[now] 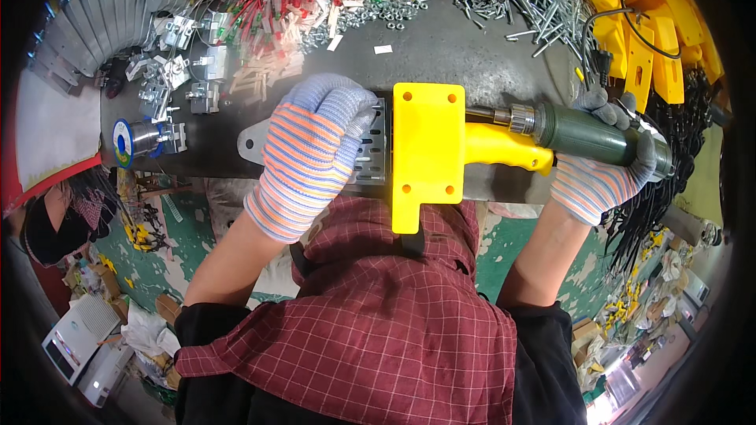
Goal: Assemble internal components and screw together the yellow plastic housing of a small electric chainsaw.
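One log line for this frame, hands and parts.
left hand: pressing metal plate | right hand: gripping green power screwdriver | yellow plastic part: at bench edge

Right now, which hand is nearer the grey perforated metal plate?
Left. The left hand presses on the grey perforated metal plate; the right hand grips the green power screwdriver, beyond the yellow plastic block.

we've got a bright yellow plastic housing with four corner holes lying flat at the bench edge, slotted grey metal plate tucked against its left side, dark green power driver lying level, bit meeting its right side
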`<state>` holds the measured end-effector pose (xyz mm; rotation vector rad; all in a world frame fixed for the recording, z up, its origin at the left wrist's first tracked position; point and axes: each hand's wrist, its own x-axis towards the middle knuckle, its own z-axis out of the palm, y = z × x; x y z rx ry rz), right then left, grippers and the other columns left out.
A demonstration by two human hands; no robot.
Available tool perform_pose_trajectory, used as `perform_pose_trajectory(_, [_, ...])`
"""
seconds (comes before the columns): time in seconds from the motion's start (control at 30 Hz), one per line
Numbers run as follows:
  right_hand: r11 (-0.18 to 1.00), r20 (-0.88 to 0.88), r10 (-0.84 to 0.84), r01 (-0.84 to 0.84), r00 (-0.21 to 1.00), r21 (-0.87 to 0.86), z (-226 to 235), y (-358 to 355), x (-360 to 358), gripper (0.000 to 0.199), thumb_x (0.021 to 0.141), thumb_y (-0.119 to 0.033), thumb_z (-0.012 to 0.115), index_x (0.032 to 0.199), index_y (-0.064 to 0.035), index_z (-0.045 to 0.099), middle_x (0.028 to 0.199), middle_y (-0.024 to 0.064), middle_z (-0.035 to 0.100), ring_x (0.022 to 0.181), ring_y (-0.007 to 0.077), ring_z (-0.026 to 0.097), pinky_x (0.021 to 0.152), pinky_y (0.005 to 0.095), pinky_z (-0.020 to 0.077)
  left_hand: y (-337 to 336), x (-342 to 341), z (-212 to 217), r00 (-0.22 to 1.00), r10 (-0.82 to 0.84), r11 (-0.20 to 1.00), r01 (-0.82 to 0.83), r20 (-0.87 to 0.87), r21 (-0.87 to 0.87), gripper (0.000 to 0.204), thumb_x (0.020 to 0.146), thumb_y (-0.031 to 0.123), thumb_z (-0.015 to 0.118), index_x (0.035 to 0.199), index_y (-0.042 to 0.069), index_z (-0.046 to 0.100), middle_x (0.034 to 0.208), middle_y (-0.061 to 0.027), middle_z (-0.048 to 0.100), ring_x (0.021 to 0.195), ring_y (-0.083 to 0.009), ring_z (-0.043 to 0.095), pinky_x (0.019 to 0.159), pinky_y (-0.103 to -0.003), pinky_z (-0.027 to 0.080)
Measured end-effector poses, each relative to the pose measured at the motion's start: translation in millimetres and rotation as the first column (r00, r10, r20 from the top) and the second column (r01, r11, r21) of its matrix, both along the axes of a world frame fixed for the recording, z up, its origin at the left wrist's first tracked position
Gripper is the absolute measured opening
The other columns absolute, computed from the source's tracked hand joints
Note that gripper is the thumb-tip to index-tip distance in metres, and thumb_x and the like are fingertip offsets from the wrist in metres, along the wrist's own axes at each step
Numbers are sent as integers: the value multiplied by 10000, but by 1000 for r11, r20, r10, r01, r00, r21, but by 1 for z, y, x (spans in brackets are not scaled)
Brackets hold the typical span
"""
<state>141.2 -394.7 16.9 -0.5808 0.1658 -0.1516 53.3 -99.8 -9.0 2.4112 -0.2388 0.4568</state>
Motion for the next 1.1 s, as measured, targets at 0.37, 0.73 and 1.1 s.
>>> perform_pose_trajectory(0.37, [999, -34, -40, 39, 999, -8, 1, 3, 0, 491, 715, -234, 732, 1101, 9, 549, 757, 70, 615, 709, 221, 603, 934, 435, 457, 2, -3, -2, 998, 65, 997, -66, -23, -37, 129, 789, 133, 742, 877, 66, 676, 879, -126, 664, 839, -314, 643, 737, -387, 528])
perform_pose_trajectory(0.73, [999, -38, -47, 46, 998, -14, 2, 3, 0, 485, 724, -227, 728, 1108, 8, 547, 765, 70, 615, 709, 230, 595, 933, 443, 460, -1, -6, 0, 998, 68, 995, -68, -5, -71, 152, 760, 91, 761, 876, 64, 667, 885, -120, 659, 842, -312, 640, 737, -391, 525])
perform_pose_trajectory(1.1, [1000, 10, 7, -7, 1000, 19, -1, 0, -2, 403, 740, -219, 714, 1038, 3, 559, 767, 77, 617, 723, 227, 603, 948, 434, 450, 1, -6, 0, 999, 38, 999, -39, -19, -32, 162, 746, 57, 757, 883, 57, 670, 922, -122, 659, 849, -311, 650, 728, -393, 531])
